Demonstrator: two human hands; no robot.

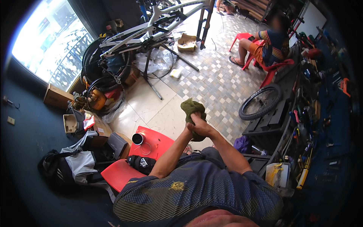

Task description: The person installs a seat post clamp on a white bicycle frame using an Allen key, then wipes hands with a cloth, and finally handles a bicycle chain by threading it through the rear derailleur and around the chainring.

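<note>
A dark green cloth point(191, 106) is bunched up in both my hands, held out in front of my body over the tiled floor. My right hand point(202, 128) lies on top, its fingers closed and pressed into the folds. Underneath and to the left, my left hand point(189, 128) grips the same cloth; most of its fingers are hidden by the cloth and the right hand. Left of my arms stands a red plastic chair point(160, 139), with a dark round container point(137, 139) and a black item with a white mark point(141, 164) on it.
A white bicycle frame point(151, 28) hangs on a stand with spread legs point(153, 85). A loose wheel point(261, 102) leans by a black bench at right. Another person point(270, 45) sits on a red chair. Boxes point(58, 96) and bags crowd the left wall; tools point(305, 170) line the right.
</note>
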